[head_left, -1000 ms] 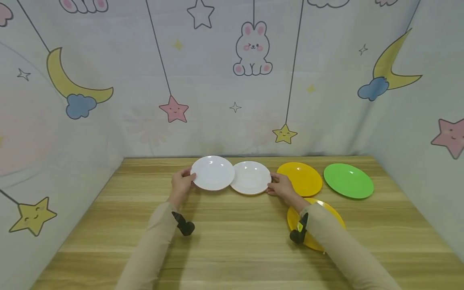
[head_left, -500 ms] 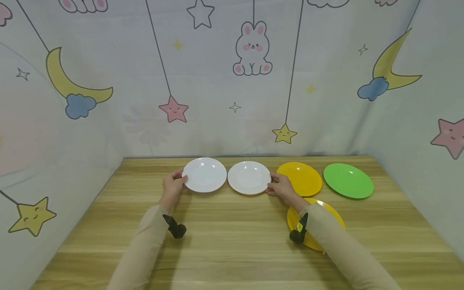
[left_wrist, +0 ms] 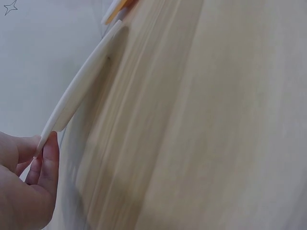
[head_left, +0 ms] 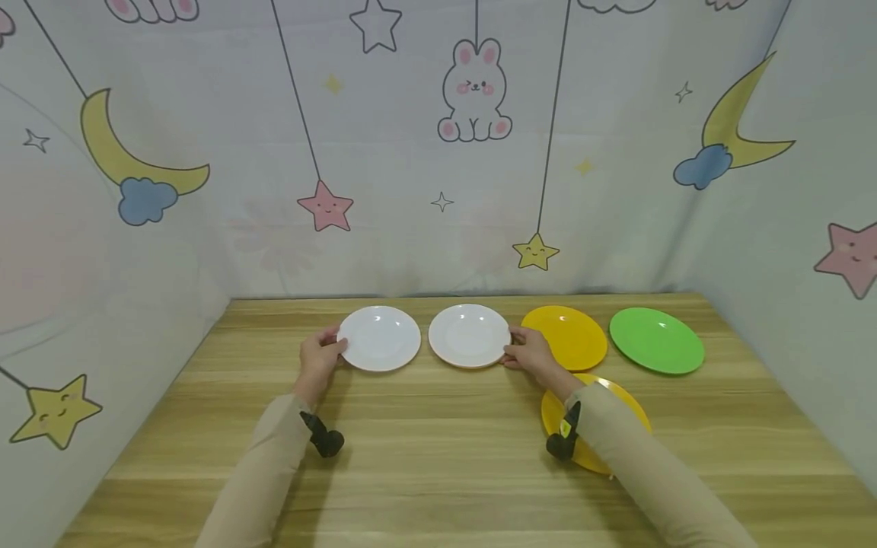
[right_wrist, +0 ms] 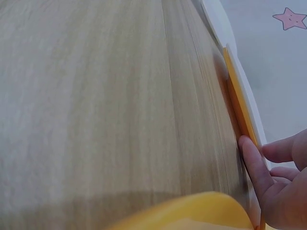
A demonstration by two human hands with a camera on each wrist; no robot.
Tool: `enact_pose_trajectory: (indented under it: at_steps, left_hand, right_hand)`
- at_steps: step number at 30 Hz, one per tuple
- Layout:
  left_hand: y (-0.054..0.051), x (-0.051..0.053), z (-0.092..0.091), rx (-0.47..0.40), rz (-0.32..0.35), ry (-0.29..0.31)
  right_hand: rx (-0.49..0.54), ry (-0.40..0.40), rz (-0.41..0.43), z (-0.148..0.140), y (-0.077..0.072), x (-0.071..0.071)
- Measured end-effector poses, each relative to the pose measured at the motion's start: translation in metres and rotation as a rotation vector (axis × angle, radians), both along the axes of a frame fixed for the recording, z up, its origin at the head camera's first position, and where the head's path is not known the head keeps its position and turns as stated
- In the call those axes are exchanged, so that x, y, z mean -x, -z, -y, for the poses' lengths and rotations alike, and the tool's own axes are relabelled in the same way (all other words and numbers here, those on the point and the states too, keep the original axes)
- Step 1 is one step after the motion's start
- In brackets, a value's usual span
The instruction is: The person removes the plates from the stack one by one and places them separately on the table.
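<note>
My left hand [head_left: 318,361] pinches the left rim of a white plate [head_left: 379,339] between thumb and fingers. In the left wrist view this plate [left_wrist: 79,88] is held tilted, with its shadow on the wood beside it. My right hand [head_left: 530,352] pinches the right rim of a second white plate [head_left: 470,336]. Directly under that one lies an orange plate [right_wrist: 240,103], seen edge-on in the right wrist view; the right fingers reach beneath both. A narrow gap separates the two white plates in the head view.
Right of the right hand, an orange plate [head_left: 567,339] and a green plate [head_left: 656,341] lie along the back of the wooden table [head_left: 425,457]. Another orange plate [head_left: 620,399] lies nearer, partly behind the right forearm. A printed cloth [head_left: 397,137] hangs behind the table.
The left hand has moved left and lowered its white plate, taking it off its overlap with the other white plate. The right hand has stayed in place.
</note>
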State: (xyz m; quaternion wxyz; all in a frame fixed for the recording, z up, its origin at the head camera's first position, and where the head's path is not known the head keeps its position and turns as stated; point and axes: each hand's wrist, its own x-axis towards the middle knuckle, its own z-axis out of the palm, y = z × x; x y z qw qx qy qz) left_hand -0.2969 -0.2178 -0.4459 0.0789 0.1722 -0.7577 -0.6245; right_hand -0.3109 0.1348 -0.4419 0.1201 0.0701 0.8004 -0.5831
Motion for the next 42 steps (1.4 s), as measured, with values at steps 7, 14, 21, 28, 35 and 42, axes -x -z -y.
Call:
enact_pose_trajectory:
  at_steps: [7,14,21,28,35,42]
  left_hand:
    - [0.002,0.002,-0.002,0.011,0.011,0.005]
    - [0.005,0.003,-0.001,0.017,0.015,0.017]
    - [0.008,0.004,0.002,0.067,0.025,0.035]
    - [0.008,0.005,0.005,0.119,0.052,0.079]
    - [0.009,0.006,0.009,0.196,0.039,0.126]
    - [0.011,0.007,0.013,0.294,0.036,0.179]
  right_hand:
    - [0.004,-0.003,-0.008,-0.001,0.001,0.000]
    - [-0.004,-0.005,-0.006,0.000,0.000,-0.001]
    - [-0.014,-0.007,-0.011,0.001,0.000,-0.001]
    - [-0.021,-0.003,-0.011,0.000,0.000,-0.001]
    - [-0.025,-0.003,0.001,0.000,-0.001,-0.001]
    - [0.000,-0.021,-0.010,0.000,-0.004,-0.003]
